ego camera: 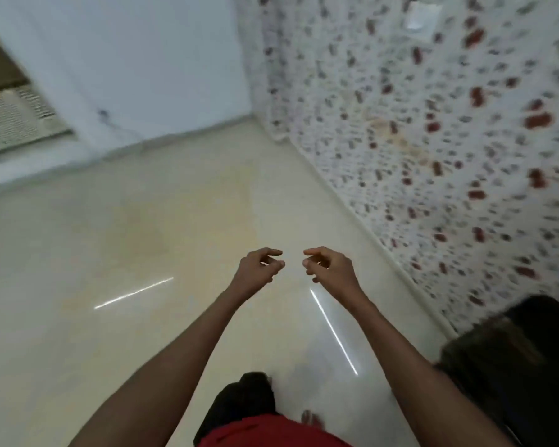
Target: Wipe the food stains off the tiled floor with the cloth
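Both my arms reach out in front of me over the glossy cream tiled floor (pixel 117 240). My left hand (pixel 259 266) and my right hand (pixel 328 266) hover side by side in mid-frame, a small gap between them, fingers loosely curled and apart, holding nothing. No cloth is in view. A faint yellowish patch (pixel 142 227) shows on the floor ahead to the left; the blur hides whether it is a stain.
A bed with a flower-patterned sheet (pixel 449 140) runs along the right. A white wall (pixel 142 59) stands ahead, with a grilled unit (pixel 13 117) at far left. A dark object (pixel 513 366) sits at lower right. My legs and a bare foot (pixel 309 417) show below.
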